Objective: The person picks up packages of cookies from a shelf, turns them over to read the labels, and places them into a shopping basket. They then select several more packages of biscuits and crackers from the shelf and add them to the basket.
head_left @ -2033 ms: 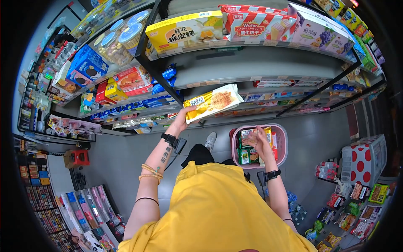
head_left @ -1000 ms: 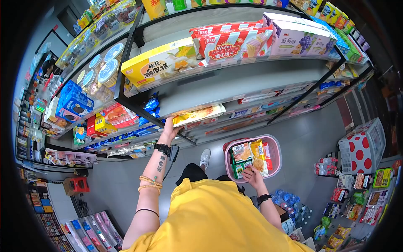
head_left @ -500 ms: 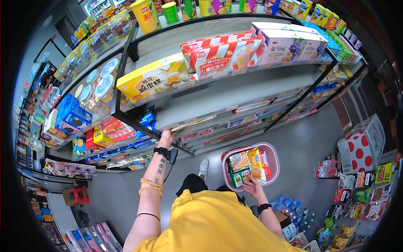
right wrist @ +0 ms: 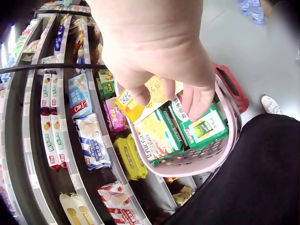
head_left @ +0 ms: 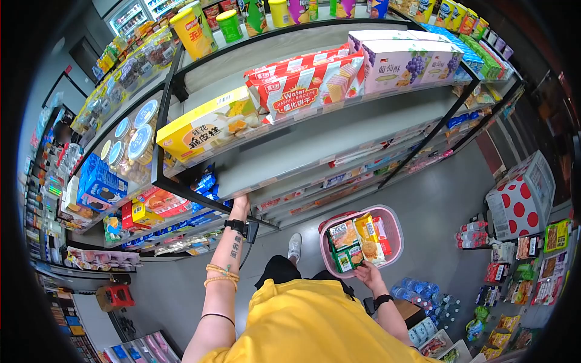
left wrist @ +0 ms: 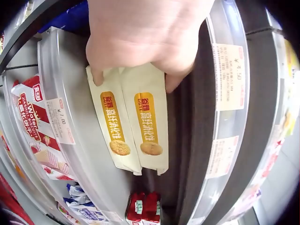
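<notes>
My left hand [head_left: 241,206] reaches into a middle shelf in the head view. In the left wrist view its thumb and fingers grip two cream biscuit packs [left wrist: 133,119] from either side, side by side on the shelf. Low on the right, my right hand [head_left: 370,277] hangs over a pink basket [head_left: 396,237] on the floor, fingers loosely bent. Its fingertips lie right at a green pack [right wrist: 204,131] and a yellow biscuit pack [right wrist: 133,112] inside. A white and green biscuit pack [right wrist: 157,136] and a red pack [head_left: 381,235] share the basket.
Above the left hand, a shelf holds a yellow cake box [head_left: 203,127], red-striped wafer bags [head_left: 308,85] and purple grape boxes [head_left: 402,63]. Black shelf posts [head_left: 160,163] frame the rack. Water bottles [head_left: 423,293] and a red-dotted box [head_left: 517,196] stand on the right.
My left hand has carried the yellow and white biscuit packs from in front of the rack down onto the shelf. My right hand has lowered toward the basket's near edge.
</notes>
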Available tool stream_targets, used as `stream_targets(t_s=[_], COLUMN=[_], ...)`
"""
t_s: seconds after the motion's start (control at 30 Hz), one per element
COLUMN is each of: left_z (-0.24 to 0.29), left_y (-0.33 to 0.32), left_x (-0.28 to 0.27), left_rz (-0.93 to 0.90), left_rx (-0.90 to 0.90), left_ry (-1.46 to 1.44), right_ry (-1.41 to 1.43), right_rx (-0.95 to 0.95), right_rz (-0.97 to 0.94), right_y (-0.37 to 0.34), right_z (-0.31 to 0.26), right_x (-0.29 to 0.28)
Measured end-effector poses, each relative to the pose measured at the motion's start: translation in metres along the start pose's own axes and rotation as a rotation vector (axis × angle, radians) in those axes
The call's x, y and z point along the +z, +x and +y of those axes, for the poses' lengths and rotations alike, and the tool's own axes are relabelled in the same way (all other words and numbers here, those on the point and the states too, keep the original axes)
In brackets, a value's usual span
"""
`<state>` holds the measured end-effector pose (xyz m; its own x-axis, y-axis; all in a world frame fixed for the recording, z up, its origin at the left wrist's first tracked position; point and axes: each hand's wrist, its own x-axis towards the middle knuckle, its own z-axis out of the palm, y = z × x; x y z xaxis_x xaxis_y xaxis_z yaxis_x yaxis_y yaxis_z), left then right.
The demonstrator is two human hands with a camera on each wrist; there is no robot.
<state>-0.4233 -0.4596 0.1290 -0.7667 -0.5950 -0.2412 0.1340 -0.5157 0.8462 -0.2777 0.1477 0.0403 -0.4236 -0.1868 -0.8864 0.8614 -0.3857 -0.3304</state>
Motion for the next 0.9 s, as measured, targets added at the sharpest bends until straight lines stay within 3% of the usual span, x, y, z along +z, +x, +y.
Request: stream_targets(t_s=[0.2, 0.47, 0.63, 0.73, 0.83, 0.9], left_z=[0.005, 0.012, 0.033, 0.012, -0.004, -0.004], left_y=[-0.013, -0.016, -0.034, -0.045, -0.114, -0.164], left_x=[0.014, 0.017, 0.056, 0.048, 0.055, 0.062], left_rz=[0.056, 0.102, 0.201, 0.340, 0.300, 0.042], left_rx=[0.026, 0.083, 0.296, 0.487, 0.695, 0.553], left_ry=[0.159, 0.339, 0.624, 0.739, 1.240, 1.144], right_ry=[-0.043, -0.083, -0.022, -0.033, -0.052, -0.088], right_rx=[0.005, -0.088, -0.120, -0.155, -0.224, -0.256], right_rz=[0.091, 0.123, 0.104, 0.196, 0.283, 0.330], right_y=[0.050, 0.042, 0.044, 0.028, 0.020, 0.023], right_z=[0.012, 0.002, 0.007, 0.001, -0.004, -0.002], right_x=[-0.021, -0.005, -0.021, -0.016, -0.011, -0.018])
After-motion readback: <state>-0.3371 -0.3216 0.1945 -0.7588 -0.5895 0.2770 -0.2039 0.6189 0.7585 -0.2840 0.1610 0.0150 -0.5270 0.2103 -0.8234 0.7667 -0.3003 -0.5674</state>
